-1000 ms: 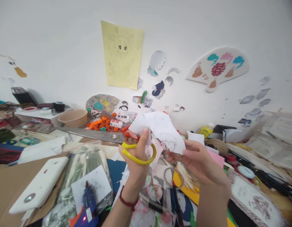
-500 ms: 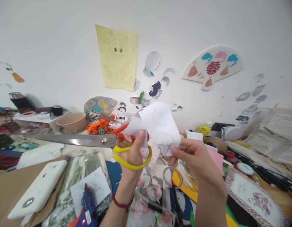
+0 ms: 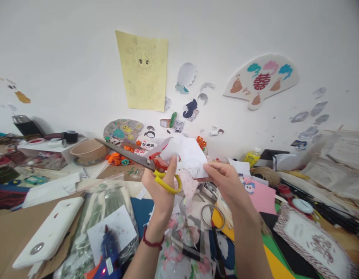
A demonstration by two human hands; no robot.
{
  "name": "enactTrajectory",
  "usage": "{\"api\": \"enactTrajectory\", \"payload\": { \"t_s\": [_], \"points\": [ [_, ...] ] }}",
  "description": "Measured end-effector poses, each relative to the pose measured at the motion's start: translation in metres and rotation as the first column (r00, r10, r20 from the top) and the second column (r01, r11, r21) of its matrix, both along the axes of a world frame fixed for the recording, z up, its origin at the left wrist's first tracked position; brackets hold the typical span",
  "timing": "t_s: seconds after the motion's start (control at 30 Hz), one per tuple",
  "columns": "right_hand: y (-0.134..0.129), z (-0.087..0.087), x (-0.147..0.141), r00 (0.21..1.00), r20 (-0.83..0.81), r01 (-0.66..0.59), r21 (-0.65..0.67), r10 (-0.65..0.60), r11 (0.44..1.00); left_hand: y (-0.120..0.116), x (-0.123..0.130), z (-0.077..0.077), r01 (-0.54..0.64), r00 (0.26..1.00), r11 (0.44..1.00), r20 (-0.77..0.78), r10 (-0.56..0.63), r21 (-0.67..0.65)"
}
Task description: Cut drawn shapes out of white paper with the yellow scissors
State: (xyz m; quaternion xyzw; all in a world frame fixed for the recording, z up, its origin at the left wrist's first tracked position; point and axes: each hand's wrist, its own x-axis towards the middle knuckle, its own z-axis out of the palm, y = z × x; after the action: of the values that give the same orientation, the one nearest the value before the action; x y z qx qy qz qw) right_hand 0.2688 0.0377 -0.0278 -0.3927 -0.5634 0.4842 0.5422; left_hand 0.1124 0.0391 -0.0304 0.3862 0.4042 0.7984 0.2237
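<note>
Now your left hand (image 3: 161,190) grips scissors (image 3: 144,161), blades pointing up-left toward paper bowl (image 3: 88,149); right hand (image 3: 225,182) pinches white paper cutout (image 3: 186,155) beside pivot, above cluttered table (image 3: 11,228); orange beads (image 3: 117,158) behind.

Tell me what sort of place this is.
Probably a home craft desk: the left hand holds yellow-handled scissors against a white paper cutout gripped by the right hand, below a yellow pencil-sketch sheet on the wall.

My craft workspace: paper cutouts (image 3: 191,109) and a yellow anime sketch (image 3: 143,69) stuck on the wall, glue gun (image 3: 109,248), coloured card (image 3: 262,195) everywhere.
</note>
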Motion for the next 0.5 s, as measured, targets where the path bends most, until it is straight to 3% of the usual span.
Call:
{"api": "enactTrajectory", "payload": {
  "t_s": [0.13,0.23,0.37,0.5],
  "points": [
    [-0.018,0.006,-0.003,0.985,-0.003,0.172,0.150,-0.174,0.974,-0.009,-0.001,0.005,0.086,0.985,0.994,0.141,-0.095,0.070],
    [-0.024,0.007,-0.004,0.976,0.009,0.211,0.193,-0.217,0.958,-0.010,-0.005,0.006,0.121,0.970,0.984,0.193,-0.145,0.128],
    [-0.013,0.005,-0.006,0.988,-0.066,0.147,0.088,-0.141,0.985,-0.001,-0.011,0.006,0.213,0.942,0.967,0.232,-0.242,0.143],
    [0.002,0.002,-0.012,0.982,-0.187,0.026,-0.046,-0.034,0.999,0.010,-0.014,0.002,0.244,0.945,0.963,0.193,-0.262,0.112]
  ]
}}
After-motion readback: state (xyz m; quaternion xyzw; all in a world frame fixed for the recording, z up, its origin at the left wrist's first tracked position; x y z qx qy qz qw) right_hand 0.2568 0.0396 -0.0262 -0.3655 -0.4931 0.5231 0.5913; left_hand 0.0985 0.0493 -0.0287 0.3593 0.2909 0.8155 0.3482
